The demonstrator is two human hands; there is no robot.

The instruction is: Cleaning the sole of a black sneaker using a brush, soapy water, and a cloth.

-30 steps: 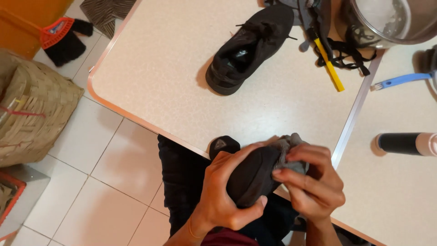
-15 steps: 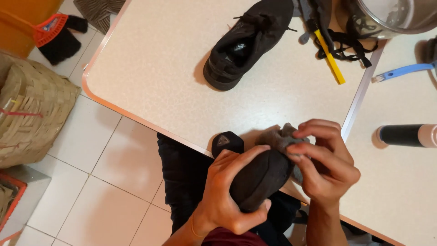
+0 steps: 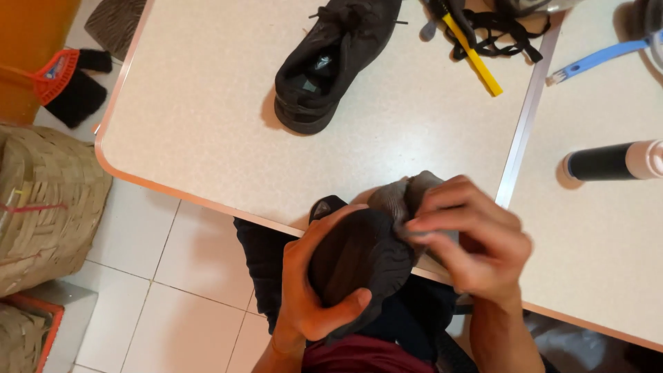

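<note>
My left hand (image 3: 304,290) clamps the black fabric shoe (image 3: 359,262); right hand (image 3: 469,242) pinches grey cloth (image 3: 404,197) at two o'clock, wiping unfinished.

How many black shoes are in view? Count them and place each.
2: one black lace-up shoe lies on the speckled beige table; one black shoe, sole up, is gripped by both hands. Others may be hidden.

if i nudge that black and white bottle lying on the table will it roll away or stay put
The bottle lies on its side and looks round, so it would probably roll on the smooth table, likely toward or away from the near edge. Nothing touches it to stop it. Its weight cannot be told.
</note>
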